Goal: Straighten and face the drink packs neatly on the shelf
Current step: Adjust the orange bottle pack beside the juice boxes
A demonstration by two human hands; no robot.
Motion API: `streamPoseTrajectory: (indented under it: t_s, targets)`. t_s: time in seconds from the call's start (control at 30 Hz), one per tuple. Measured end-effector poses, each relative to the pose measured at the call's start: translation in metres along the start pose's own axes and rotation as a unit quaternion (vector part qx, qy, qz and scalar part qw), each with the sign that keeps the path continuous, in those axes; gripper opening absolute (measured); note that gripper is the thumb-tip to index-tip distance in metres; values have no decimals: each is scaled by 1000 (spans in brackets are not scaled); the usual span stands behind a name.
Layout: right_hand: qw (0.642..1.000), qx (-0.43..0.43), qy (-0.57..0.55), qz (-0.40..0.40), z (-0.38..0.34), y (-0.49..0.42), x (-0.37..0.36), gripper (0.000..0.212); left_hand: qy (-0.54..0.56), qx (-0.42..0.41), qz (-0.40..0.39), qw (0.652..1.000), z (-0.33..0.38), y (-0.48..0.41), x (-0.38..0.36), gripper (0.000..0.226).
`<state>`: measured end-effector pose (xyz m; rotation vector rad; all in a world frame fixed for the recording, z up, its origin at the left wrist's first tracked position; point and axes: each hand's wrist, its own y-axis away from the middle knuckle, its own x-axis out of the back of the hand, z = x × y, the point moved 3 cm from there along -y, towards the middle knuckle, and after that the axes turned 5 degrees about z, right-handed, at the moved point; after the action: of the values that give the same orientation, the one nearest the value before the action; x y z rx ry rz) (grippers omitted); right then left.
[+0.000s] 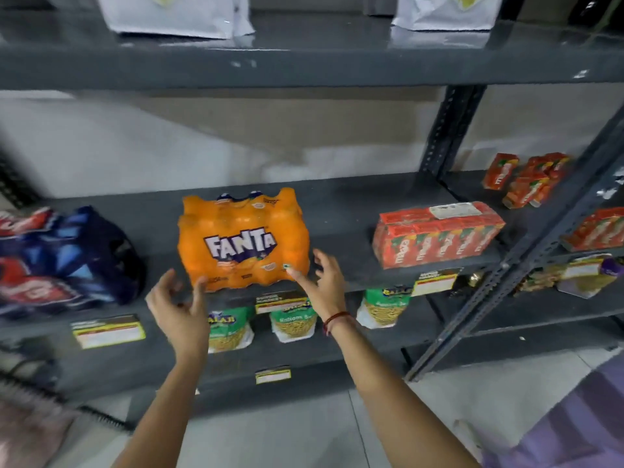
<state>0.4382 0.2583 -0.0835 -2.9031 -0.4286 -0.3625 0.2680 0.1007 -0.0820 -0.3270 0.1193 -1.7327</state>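
Note:
An orange Fanta pack (243, 238) stands at the front of the grey middle shelf (341, 211), its label facing me. My left hand (179, 309) is open just below the pack's lower left corner, fingertips at its edge. My right hand (320, 282) is open at the lower right corner, fingers spread and touching or nearly touching the wrap. Left of it lies a dark blue and red drink pack (64, 258), blurred and tilted. On the right sits a red pack of juice cartons (435, 233), angled on the shelf.
Green snack bags (293, 322) hang on the shelf below, behind price tags (108, 331). More red juice cartons (526, 180) sit on the neighbouring rack to the right. White bags (175, 15) stand on the top shelf. A slanted metal upright (506, 268) divides the racks.

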Motion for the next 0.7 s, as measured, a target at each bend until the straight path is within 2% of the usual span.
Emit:
streamPoseTrajectory:
  t_s: [0.07,0.13,0.17,0.43,0.7]
  targets:
    - [999,11,34,-16,-5,-4,-12,71,-23,17,-96,995,-9,-20,-4,66]
    - [998,16,59,-14,-6,-7,-18,69,-58,18,-195,979,-19,-33,-8,64]
    - [998,17,65,-8,-6,-10,-18,66,-60,24,-219,974,-20,-34,-10,60]
    - [996,34,81,14,0,-17,-5,59,-50,23,-205,977,-18,-29,-20,50]
    - [996,16,83,22,11,-26,16,63,-35,43,-202,978,-11,-12,-37,58]
